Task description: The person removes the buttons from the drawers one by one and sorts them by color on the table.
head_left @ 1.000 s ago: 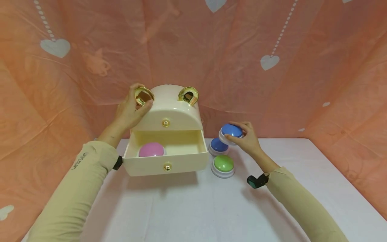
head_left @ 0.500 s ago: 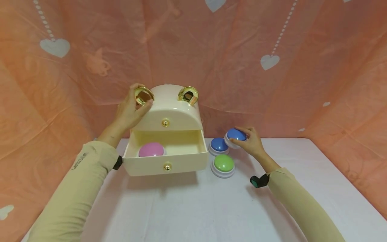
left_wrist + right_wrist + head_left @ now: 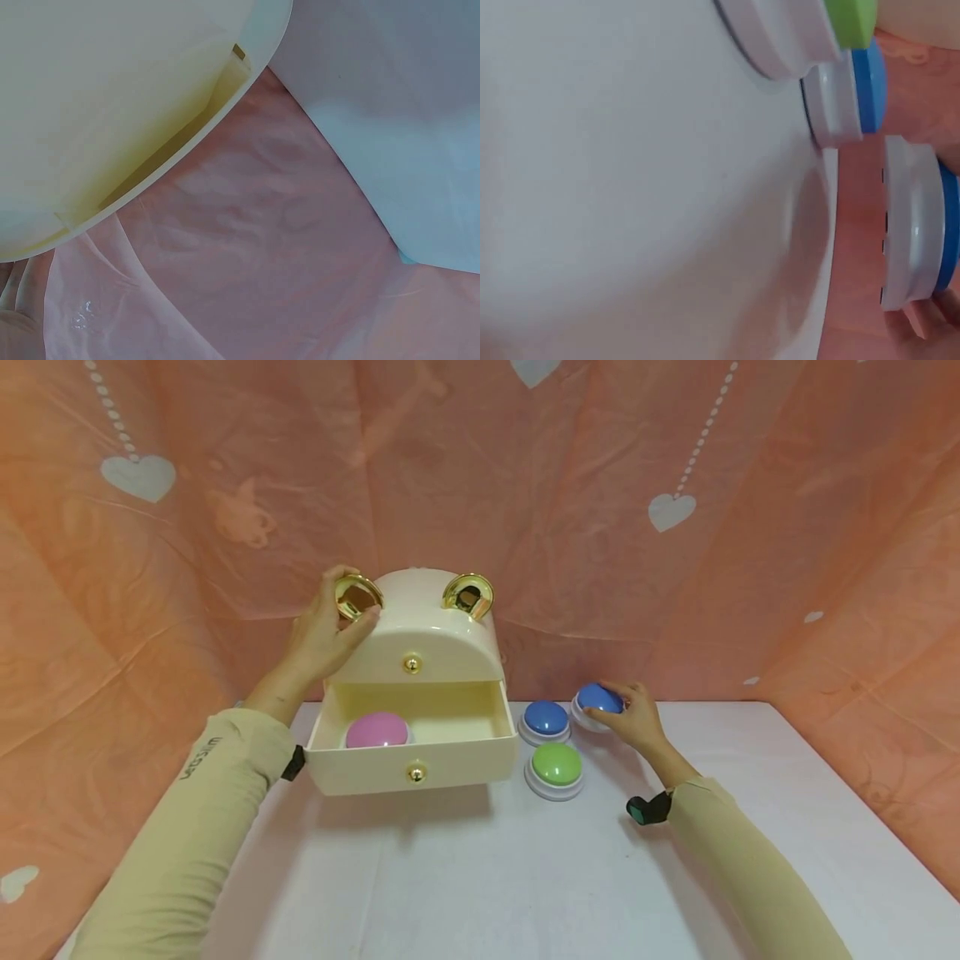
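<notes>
My left hand grips the gold left ear of a cream drawer box. Its lower drawer is pulled out, with a pink push button lying in it on the left. At the right, my right hand holds a blue push button with a white base by its sides. In the right wrist view that button's white base hangs off the table, its shadow beneath. A second blue push button and a green push button sit on the table beside the box.
The box's upper drawer, with a gold knob, is closed. A white cloth covers the table. Peach curtains with white hearts hang behind and along both sides. Dark wrist mounts show near the sleeves.
My right hand has carried the blue push button rightward and down, from over the other blue one to a spot beside it. My left hand stays on the ear.
</notes>
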The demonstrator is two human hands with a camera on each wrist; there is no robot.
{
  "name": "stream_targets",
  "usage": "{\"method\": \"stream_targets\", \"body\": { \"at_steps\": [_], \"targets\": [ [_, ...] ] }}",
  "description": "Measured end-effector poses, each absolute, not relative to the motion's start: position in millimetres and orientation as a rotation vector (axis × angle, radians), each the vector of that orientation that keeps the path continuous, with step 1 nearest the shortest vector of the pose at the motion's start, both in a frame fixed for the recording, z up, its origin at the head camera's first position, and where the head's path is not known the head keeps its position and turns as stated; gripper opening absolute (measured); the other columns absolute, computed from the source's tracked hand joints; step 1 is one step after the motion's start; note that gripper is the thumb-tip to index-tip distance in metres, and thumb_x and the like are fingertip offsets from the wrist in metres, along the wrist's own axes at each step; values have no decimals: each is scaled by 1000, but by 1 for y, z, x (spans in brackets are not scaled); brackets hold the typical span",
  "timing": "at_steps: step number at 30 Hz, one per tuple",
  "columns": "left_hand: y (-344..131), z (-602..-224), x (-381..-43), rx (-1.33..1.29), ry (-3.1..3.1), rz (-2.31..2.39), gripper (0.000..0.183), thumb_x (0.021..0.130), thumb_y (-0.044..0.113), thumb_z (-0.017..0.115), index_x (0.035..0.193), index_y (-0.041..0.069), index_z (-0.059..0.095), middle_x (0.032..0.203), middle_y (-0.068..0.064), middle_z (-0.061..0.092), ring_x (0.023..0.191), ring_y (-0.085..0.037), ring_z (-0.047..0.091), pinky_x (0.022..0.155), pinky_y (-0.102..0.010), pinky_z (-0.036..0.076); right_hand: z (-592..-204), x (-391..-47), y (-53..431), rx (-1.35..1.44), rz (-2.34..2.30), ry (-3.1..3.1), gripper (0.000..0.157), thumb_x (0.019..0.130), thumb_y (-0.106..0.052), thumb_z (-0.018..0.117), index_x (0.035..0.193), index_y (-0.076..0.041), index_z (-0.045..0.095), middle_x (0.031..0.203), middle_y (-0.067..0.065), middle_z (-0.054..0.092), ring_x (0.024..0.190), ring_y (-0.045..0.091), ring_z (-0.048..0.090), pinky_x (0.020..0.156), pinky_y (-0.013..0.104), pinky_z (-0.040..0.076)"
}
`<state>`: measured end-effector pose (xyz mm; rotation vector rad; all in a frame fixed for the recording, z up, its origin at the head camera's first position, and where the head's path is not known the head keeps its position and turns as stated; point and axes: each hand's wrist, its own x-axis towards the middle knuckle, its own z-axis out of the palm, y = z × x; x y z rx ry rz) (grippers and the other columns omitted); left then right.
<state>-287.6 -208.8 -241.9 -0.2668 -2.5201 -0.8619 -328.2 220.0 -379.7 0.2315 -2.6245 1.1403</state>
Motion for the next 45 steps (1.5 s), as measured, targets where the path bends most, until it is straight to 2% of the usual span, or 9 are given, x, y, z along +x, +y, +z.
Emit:
{"method": "stream_targets", "body": {
  "at_steps": [5, 13, 27, 33, 40, 45],
  "targets": [
    [-208, -243, -287, -273, -2517, -857, 58, 92, 41, 50, 140, 22, 23, 131, -23, 50, 103, -44, 58, 87, -60, 37, -386, -328, 225, 209, 1107, -2660, 60, 79, -18, 75, 130, 4, 55, 126, 32, 46, 118, 45, 43, 101, 56, 36],
    [-206, -245, -289, -306, -2495, -866, 56, 93, 38, 52, 139, 21, 23, 126, -24, 51, 99, -42, 58, 85, -58, 38, -390, -325, 225, 179, 1097, -2775, 61, 85, -19, 69, 135, 9, 47, 134, 36, 39, 126, 51, 38, 106, 59, 31],
    [-206, -244, -288, -295, -2497, -874, 57, 93, 39, 52, 139, 22, 23, 125, -23, 51, 97, -41, 57, 83, -55, 39, -394, -325, 224, 171, 1115, -2778, 58, 83, -20, 71, 131, 7, 51, 136, 31, 44, 129, 47, 38, 108, 57, 31],
    [-208, -244, -288, -275, -2512, -884, 58, 93, 40, 52, 140, 22, 23, 129, -24, 49, 100, -43, 56, 86, -58, 37, -389, -324, 220, 130, 1178, -2780, 59, 84, -24, 72, 131, 4, 52, 137, 27, 47, 132, 45, 38, 109, 56, 29],
    [-209, -243, -288, -267, -2523, -880, 59, 93, 42, 51, 140, 23, 21, 130, -24, 48, 102, -44, 55, 87, -60, 37, -380, -325, 213, 176, 1213, -2751, 57, 84, -26, 71, 130, 3, 55, 135, 24, 53, 129, 43, 44, 105, 54, 35],
    [-209, -243, -287, -272, -2518, -876, 59, 92, 42, 50, 140, 22, 22, 130, -24, 48, 101, -44, 55, 86, -60, 37, -374, -324, 208, 204, 1299, -2694, 60, 84, -28, 72, 132, 2, 53, 135, 22, 54, 133, 40, 42, 108, 50, 34]
  ]
}}
